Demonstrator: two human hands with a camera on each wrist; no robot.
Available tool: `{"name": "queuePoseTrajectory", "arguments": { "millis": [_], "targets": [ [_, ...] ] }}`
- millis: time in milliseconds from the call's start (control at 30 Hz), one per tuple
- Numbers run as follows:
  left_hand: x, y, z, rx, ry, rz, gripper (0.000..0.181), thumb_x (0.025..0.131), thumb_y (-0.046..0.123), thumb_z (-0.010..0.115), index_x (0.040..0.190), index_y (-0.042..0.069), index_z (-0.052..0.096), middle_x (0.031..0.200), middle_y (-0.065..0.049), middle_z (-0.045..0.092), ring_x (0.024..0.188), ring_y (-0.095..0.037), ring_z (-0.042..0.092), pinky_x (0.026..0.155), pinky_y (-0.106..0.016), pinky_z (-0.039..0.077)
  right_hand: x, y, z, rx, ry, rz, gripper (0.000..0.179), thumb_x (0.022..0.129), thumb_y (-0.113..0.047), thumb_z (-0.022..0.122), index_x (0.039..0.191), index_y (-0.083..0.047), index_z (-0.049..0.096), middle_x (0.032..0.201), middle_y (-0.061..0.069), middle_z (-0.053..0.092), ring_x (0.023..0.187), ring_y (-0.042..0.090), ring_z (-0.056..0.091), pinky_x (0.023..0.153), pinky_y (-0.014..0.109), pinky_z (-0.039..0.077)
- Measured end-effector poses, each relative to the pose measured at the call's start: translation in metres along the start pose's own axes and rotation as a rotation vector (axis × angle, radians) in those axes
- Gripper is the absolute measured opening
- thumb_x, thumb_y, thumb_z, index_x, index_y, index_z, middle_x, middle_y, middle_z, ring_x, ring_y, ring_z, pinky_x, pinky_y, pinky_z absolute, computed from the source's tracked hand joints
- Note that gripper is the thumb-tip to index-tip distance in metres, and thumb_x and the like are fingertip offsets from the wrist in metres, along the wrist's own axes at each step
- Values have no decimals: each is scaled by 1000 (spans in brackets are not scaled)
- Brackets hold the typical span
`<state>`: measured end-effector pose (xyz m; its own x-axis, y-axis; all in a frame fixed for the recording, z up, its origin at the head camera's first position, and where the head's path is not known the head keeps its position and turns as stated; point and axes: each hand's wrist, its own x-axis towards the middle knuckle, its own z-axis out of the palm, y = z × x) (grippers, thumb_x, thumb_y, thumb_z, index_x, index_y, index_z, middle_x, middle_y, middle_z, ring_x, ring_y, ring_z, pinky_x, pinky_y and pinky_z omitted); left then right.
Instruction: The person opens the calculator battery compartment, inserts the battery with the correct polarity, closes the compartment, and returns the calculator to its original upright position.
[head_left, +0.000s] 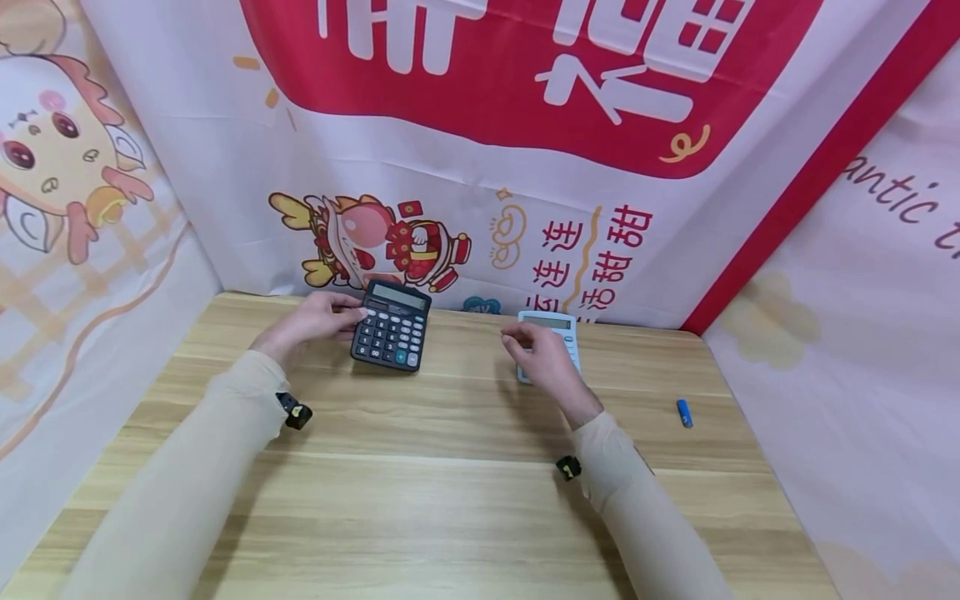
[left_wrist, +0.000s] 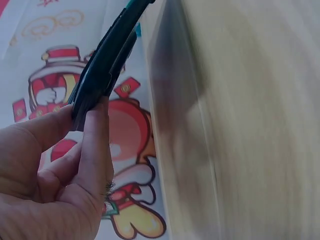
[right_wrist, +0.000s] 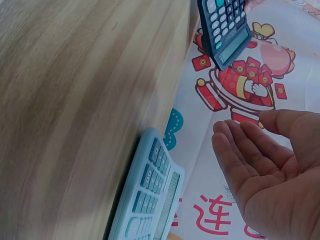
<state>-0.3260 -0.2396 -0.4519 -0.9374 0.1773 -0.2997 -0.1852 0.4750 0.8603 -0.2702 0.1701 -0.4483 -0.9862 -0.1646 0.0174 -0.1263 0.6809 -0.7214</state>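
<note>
My left hand (head_left: 321,318) pinches the left edge of a black calculator (head_left: 392,327), thumb on its front and fingers behind. In the left wrist view the black calculator (left_wrist: 102,65) is seen edge-on, held off the table between thumb and fingers of the left hand (left_wrist: 60,170). A light blue calculator (head_left: 564,332) lies at the back of the table, partly hidden in the head view by my right hand (head_left: 542,354). From the right wrist, that blue calculator (right_wrist: 150,195) shows beside the right hand (right_wrist: 270,175), whose loosely bent fingers hold nothing.
A blue battery-like cylinder (head_left: 685,413) lies toward the right side of the wooden table (head_left: 420,517). Printed cloth (head_left: 450,142) hangs right behind the table's back edge, with more cloth (head_left: 847,333) along the right side.
</note>
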Motion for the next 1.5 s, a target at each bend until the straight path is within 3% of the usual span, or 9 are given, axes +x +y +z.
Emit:
{"name": "queuePoseTrajectory", "arguments": {
  "millis": [333, 633, 833, 1000, 1133, 1267, 1500],
  "targets": [
    [10, -13, -18, 65, -32, -39, 66, 126, 25, 57, 174, -15, 38, 169, -40, 56, 127, -22, 76, 120, -43, 66, 1, 5, 0, -10, 2, 17, 35, 122, -26, 67, 149, -7, 77, 137, 13, 84, 133, 32, 78, 116, 52, 67],
    [13, -20, -22, 119, -52, -82, 65, 127, 26, 54, 177, -13, 35, 174, -39, 51, 151, -42, 67, 128, -50, 60, 2, 8, -1, -9, -15, 49, 34, 122, -26, 68, 149, -7, 77, 135, 11, 84, 130, 30, 78, 117, 51, 66],
    [10, -23, -22, 205, -56, -65, 62, 127, 27, 55, 174, -11, 42, 172, -38, 55, 149, -41, 68, 126, -51, 62, 2, 9, -1, -12, -18, 50, 33, 122, -27, 68, 147, -8, 78, 135, 11, 84, 128, 29, 77, 115, 51, 67],
    [7, -25, -22, 175, -62, -60, 61, 126, 26, 56, 171, -14, 45, 169, -39, 57, 146, -39, 70, 125, -49, 63, 3, 11, -1, -15, -25, 50, 33, 122, -27, 67, 147, -8, 78, 136, 12, 83, 129, 30, 77, 117, 52, 66],
    [6, -26, -24, 183, -58, -44, 60, 126, 25, 56, 169, -15, 47, 166, -40, 58, 144, -40, 71, 122, -46, 65, 4, 14, -2, -25, -27, 54, 35, 122, -27, 67, 149, -7, 78, 138, 13, 83, 132, 31, 77, 120, 53, 65],
    [5, -28, -27, 269, -25, -12, 59, 126, 30, 57, 164, -16, 54, 159, -39, 65, 139, -41, 73, 120, -50, 66, 5, 16, -2, -44, -14, 64, 36, 122, -25, 68, 150, -6, 76, 142, 14, 82, 135, 32, 77, 121, 54, 64],
    [-7, -21, -29, 387, 56, 103, 61, 124, 34, 57, 164, -13, 57, 162, -41, 63, 154, -57, 61, 136, -72, 45, 7, 19, -2, -86, 17, 82, 43, 120, -23, 68, 156, -1, 70, 153, 20, 78, 145, 37, 73, 128, 55, 60]
  ]
}}
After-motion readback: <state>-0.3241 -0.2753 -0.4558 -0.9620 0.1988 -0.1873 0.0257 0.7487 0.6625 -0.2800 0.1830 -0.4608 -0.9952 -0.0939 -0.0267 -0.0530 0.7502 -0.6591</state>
